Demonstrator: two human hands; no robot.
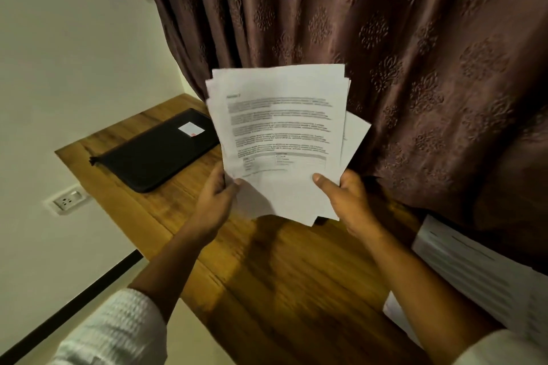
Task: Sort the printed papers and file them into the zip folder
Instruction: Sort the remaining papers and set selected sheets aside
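Fingers (323,182) of left hand (215,201) and right hand (354,201) clasp the fanned printed papers (278,127) right of the zip folder (160,151) — sorting stage; next, probably, pull one sheet out.

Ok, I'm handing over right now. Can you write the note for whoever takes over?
Left hand: grips the lower left corner of the fanned stack of printed papers.
Right hand: holds the stack's lower right, thumb on the top sheet.
The stack is held above the wooden table.
Zip folder: flat at the table's far left, looks closed.
More printed sheets lie at the table's right edge.
Done: nothing visibly filed.
Left: sort, open the folder, file all the papers.
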